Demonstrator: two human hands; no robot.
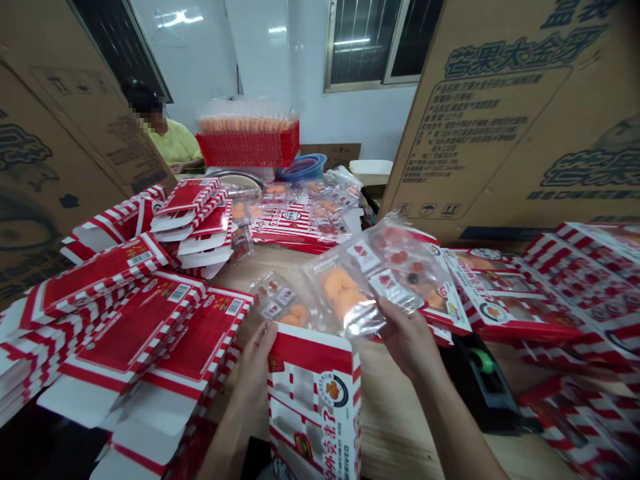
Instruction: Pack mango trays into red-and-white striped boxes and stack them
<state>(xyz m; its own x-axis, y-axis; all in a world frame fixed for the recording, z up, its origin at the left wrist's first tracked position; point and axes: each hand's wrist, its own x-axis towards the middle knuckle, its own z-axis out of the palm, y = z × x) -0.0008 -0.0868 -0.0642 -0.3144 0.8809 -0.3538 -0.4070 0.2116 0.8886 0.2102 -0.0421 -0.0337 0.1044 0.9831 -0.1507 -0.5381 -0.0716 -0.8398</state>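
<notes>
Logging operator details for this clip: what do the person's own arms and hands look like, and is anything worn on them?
The left hand and right hand are bare, with no gloves. Both forearms are bare too, with no sleeve in view, and no watch or bracelet shows on either wrist.

Printed text, packing bench. Brown corrugated carton [480, 120], R of view: lg. blue Chin. heading, chars. 果 and 金 legible, rest uncertain; below it, boxed spec block, too small to read; handling pictograms at base. Red-and-white box [313, 400], foreground: vert. Chin. title, only partly legible; small Latin caps, apparently "SERVED", along edge. Flat red boxes [135, 327], L of view: barcodes [179, 293], digits illegible.
</notes>
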